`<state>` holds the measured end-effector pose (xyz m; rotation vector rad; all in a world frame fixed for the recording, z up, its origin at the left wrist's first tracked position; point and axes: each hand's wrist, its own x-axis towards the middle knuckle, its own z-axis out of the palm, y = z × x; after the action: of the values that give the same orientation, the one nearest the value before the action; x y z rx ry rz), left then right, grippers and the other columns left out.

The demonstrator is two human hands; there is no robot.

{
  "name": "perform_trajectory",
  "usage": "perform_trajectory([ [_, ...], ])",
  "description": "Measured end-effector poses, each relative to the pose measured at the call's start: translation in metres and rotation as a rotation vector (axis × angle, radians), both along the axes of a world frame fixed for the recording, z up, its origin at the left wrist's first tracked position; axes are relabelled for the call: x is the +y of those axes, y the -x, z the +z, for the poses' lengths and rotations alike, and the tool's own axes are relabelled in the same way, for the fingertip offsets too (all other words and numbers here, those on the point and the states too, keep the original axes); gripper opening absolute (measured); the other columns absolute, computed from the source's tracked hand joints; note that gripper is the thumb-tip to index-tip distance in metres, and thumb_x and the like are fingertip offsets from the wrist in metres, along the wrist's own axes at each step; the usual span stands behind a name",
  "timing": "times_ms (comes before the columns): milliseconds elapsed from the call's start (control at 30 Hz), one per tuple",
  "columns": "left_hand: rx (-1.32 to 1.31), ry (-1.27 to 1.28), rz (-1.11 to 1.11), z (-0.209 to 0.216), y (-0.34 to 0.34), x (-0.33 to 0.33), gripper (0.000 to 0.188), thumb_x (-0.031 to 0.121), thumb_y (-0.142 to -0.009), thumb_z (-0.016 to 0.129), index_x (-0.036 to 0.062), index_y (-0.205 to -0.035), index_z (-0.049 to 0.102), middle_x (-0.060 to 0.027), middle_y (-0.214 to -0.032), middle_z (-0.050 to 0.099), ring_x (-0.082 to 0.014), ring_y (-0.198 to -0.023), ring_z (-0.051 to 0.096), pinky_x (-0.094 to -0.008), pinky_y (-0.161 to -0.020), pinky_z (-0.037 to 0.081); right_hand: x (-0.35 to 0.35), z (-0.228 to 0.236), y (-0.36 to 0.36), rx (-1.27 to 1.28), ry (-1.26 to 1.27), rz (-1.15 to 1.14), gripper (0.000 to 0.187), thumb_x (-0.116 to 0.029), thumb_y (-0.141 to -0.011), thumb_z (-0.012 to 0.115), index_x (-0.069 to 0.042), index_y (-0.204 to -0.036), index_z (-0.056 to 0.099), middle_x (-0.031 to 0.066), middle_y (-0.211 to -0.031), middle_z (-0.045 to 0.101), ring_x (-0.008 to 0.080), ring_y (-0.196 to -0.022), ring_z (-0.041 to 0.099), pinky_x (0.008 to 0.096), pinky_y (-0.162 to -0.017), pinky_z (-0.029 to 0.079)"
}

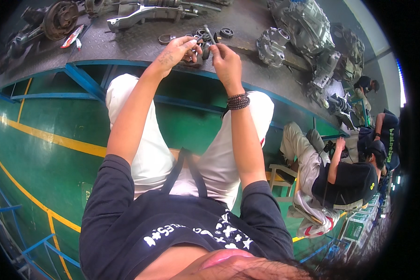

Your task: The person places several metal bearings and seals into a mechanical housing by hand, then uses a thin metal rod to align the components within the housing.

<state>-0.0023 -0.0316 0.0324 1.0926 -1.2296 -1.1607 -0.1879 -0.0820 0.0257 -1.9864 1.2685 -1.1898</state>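
Both my hands are raised over the near edge of the metal-topped workbench (126, 45). In my right hand (227, 65) the fingers are closed round a short grey metal rod-shaped piece (208, 33), which sticks up past the fingertips. My left hand (178, 52) is beside it, its thumb and index finger pinched on a thin dark piece (201, 37) too small to name. Dark round metal parts (206, 50) show between and behind the hands, partly hidden by them. A metal ring (164, 39) lies left of the hands, and a small bearing (226, 32) lies to the right.
A long metal housing (144, 17) and a rusty hub (60, 20) are at the back left, near a red-and-white packet (73, 37). Gearbox casings (271, 45) line the right side. A blue frame (86, 83) runs under the bench. Another person (343, 179) sits to my right.
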Motion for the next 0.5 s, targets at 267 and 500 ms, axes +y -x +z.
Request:
perform_trajectory([
  [267, 0.011, -0.009, -0.019, -0.0007, 0.0013, -0.0014, 0.033, 0.030, -0.102, 0.054, 0.0057, -0.123, 0.062, -0.0004, -0.095, 0.067, -0.0085, -0.079, 0.061, -0.0244, -0.076, 0.048, -0.0032, 0.0006, 0.0015, -0.010, 0.018, 0.098, 0.028, -0.033, -0.095, 0.062, -0.007, -0.100, 0.072, 0.0183, -0.080, 0.069, 0.0385, -0.077, 0.067, 0.0431, -0.066, 0.051],
  [500, 0.031, -0.007, -0.036, 0.0037, 0.0025, -0.0003, 0.035, 0.029, -0.101, 0.055, 0.0044, -0.126, 0.060, 0.0005, -0.095, 0.065, -0.0084, -0.077, 0.060, -0.0237, -0.075, 0.048, -0.0012, -0.0017, 0.0013, 0.040, 0.046, 0.082, 0.028, -0.034, -0.095, 0.061, -0.008, -0.097, 0.072, 0.0185, -0.079, 0.069, 0.0384, -0.076, 0.067, 0.0437, -0.065, 0.050],
])
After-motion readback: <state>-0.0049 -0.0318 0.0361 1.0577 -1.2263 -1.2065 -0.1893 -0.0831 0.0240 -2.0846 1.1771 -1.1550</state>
